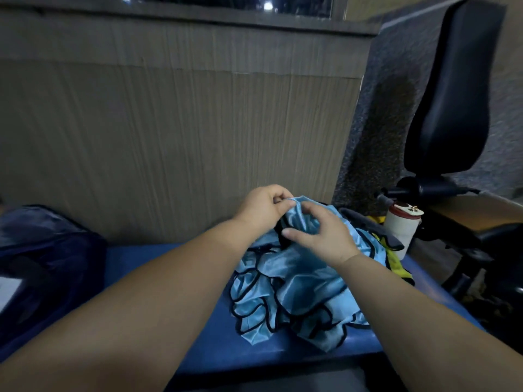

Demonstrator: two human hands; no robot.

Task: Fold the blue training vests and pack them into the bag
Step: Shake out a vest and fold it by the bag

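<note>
A blue padded bench runs across the foreground. On its right half lies a crumpled heap of light-blue training vests with black trim, not yet folded. Above the heap both bare forearms meet. The left hand pinches the raised top edge of one vest between thumb and fingertips. The right hand curves over the same lifted cloth, thumb and forefinger spread apart; whether it actually grips the cloth I cannot tell. A yellow vest shows from under the heap's right side. The dark navy bag sits at the bench's left end, well apart from the vests. Further right stand a white cylinder and a black chair; a cardboard panel backs the bench.
</note>
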